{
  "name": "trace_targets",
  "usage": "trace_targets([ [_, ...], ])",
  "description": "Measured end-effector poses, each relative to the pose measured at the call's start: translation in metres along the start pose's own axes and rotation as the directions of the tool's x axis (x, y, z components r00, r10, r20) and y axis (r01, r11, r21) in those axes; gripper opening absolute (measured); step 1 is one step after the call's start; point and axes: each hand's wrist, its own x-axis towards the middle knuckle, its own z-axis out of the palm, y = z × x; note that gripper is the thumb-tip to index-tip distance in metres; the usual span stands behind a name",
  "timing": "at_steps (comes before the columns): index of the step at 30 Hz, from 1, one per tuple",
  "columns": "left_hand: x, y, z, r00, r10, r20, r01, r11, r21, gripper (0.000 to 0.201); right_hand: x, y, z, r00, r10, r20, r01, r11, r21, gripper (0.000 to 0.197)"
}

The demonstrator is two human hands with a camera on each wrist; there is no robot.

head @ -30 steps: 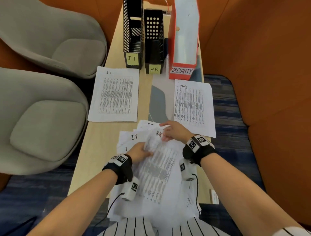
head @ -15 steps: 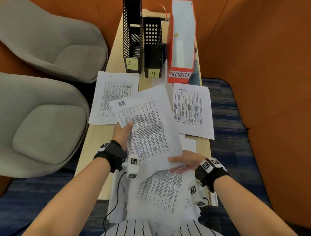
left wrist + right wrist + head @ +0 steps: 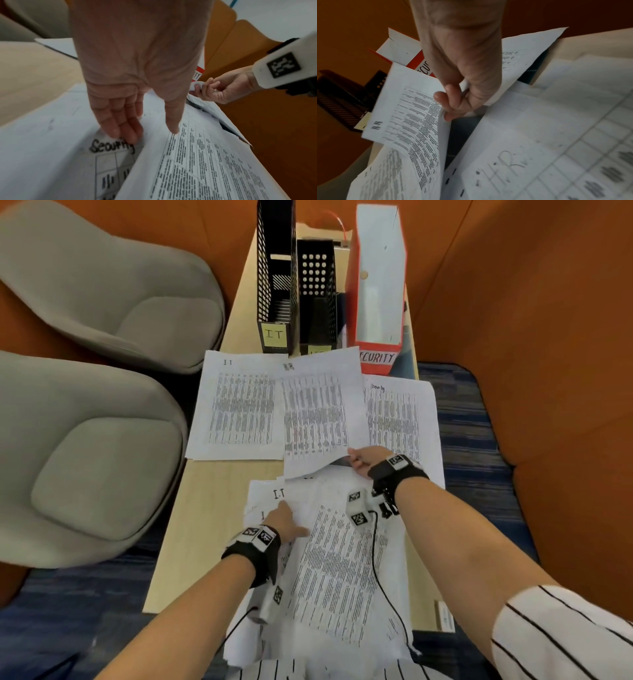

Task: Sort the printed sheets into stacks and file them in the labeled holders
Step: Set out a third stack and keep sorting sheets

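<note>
An HR sheet [image 3: 318, 412] lies on the table between an IT sheet [image 3: 239, 405] and a Security sheet [image 3: 400, 419]. My right hand [image 3: 356, 460] pinches its near right corner, which curls up off the table; the right wrist view shows the fingers [image 3: 452, 102] curled on that sheet [image 3: 399, 115]. My left hand [image 3: 284, 518] rests with straight fingers on the loose pile [image 3: 342, 570] at the near edge. Its fingers [image 3: 118, 129] touch a sheet marked Security [image 3: 109, 147]. Behind stand the IT holder [image 3: 275, 285], the HR holder [image 3: 317, 296] and the red Security holder [image 3: 376, 285].
Two grey armchairs [image 3: 85, 457] [image 3: 120, 285] stand close along the table's left side. An orange wall [image 3: 531, 337] runs along the right. A bare strip of table [image 3: 205, 508] shows left of the pile. A black cable [image 3: 383, 587] crosses the pile.
The HR sheet, held up over the pile by both hands, has gone forward and down between the IT and Security sheets. My left hand let go and returned to the pile.
</note>
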Motion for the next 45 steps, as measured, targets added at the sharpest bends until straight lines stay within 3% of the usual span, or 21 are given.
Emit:
trace_targets([
  [2,0.002,0.0,0.007,1.0,0.011,-0.029,-0.013,0.998,-0.063,0.067,0.003,-0.007,0.004,1.0,0.006,-0.026,-0.005,1.0,0.021,0.037],
  [5,0.004,0.002,0.017,0.993,0.051,-0.11,-0.068,0.987,-0.149,0.057,0.012,-0.01,0.004,0.991,-0.132,0.024,0.121,0.957,0.264,0.051],
  [8,0.003,0.007,0.024,0.98,0.135,-0.143,-0.155,0.979,-0.136,0.046,0.017,-0.003,-0.005,0.985,-0.17,0.02,0.155,0.936,0.315,0.029],
  [10,0.003,0.011,0.028,0.98,0.158,-0.119,-0.168,0.982,-0.084,0.041,0.008,0.005,-0.006,0.976,-0.219,0.017,0.219,0.975,0.024,0.007],
  [11,0.002,0.013,0.03,0.978,0.168,-0.125,-0.177,0.982,-0.068,0.036,0.005,0.011,-0.008,0.967,-0.255,-0.008,0.249,0.949,-0.196,0.007],
  [13,0.001,0.015,0.031,0.968,0.184,-0.173,-0.202,0.975,-0.093,0.019,-0.006,0.026,-0.018,0.949,-0.314,-0.016,0.257,0.802,-0.539,0.026],
  [15,0.0,0.015,0.032,0.954,0.201,-0.224,-0.24,0.957,-0.162,0.023,-0.02,0.042,-0.027,0.934,-0.333,0.129,0.308,0.565,-0.765,0.045],
  [17,0.0,0.014,0.031,0.949,0.225,-0.22,-0.276,0.931,-0.238,0.028,-0.035,0.057,-0.034,0.898,-0.34,0.279,0.408,0.411,-0.815,0.045],
  [19,0.0,0.014,0.028,0.954,0.25,-0.166,-0.292,0.903,-0.314,0.027,-0.048,0.071,-0.037,0.866,-0.413,0.282,0.462,0.444,-0.768,0.025],
  [21,0.002,0.011,0.026,0.963,0.222,-0.154,-0.266,0.883,-0.387,0.026,-0.053,0.083,-0.045,0.858,-0.443,0.259,0.462,0.445,-0.768,0.025],
  [22,0.003,0.008,0.025,0.958,0.2,-0.206,-0.266,0.89,-0.37,0.025,-0.056,0.09,-0.049,0.868,-0.414,0.276,0.444,0.395,-0.804,0.023],
  [24,0.007,-0.001,0.022,0.933,0.155,-0.324,-0.212,0.966,-0.148,0.017,-0.062,0.101,-0.057,0.883,-0.359,0.302,0.415,0.297,-0.86,0.019],
  [26,0.005,-0.009,0.024,0.946,0.11,-0.306,-0.059,0.984,0.17,0.033,-0.065,0.106,-0.065,0.891,-0.345,0.294,0.393,0.263,-0.881,0.017],
  [28,-0.001,-0.014,0.026,0.963,0.031,-0.269,0.046,0.96,0.275,0.044,-0.067,0.105,-0.068,0.909,-0.306,0.283,0.359,0.234,-0.903,0.019],
  [30,-0.004,-0.021,0.025,0.968,0.001,-0.252,0.054,0.976,0.212,0.038,-0.069,0.104,-0.066,0.914,-0.301,0.271,0.329,0.162,-0.93,0.023],
  [32,-0.004,-0.031,0.017,0.978,0.016,-0.21,0.0,0.997,0.077,0.025,-0.074,0.102,-0.062,0.87,-0.412,0.272,0.291,-0.016,-0.956,0.027],
  [36,-0.008,-0.046,-0.006,0.971,0.097,-0.217,-0.139,0.972,-0.187,0.03,-0.081,0.097,-0.053,0.68,-0.588,0.439,0.489,-0.082,-0.868,0.024],
  [38,-0.014,-0.038,-0.017,0.955,0.206,-0.215,-0.261,0.927,-0.27,0.027,-0.08,0.097,-0.043,0.58,-0.561,0.591,0.595,-0.204,-0.778,0.019],
  [39,-0.018,-0.03,-0.022,0.943,0.258,-0.21,-0.312,0.903,-0.294,0.023,-0.079,0.099,-0.034,0.562,-0.524,0.639,0.615,-0.252,-0.747,0.019],
  [43,-0.029,0.007,-0.036,0.893,0.357,-0.273,-0.449,0.711,-0.54,0.02,-0.077,0.097,-0.007,0.633,-0.47,0.615,0.569,-0.256,-0.781,0.017],
  [45,-0.029,0.007,-0.037,0.907,0.312,-0.281,-0.42,0.708,-0.568,0.023,-0.076,0.091,-0.009,0.66,-0.509,0.552,0.526,-0.212,-0.824,0.018],
])
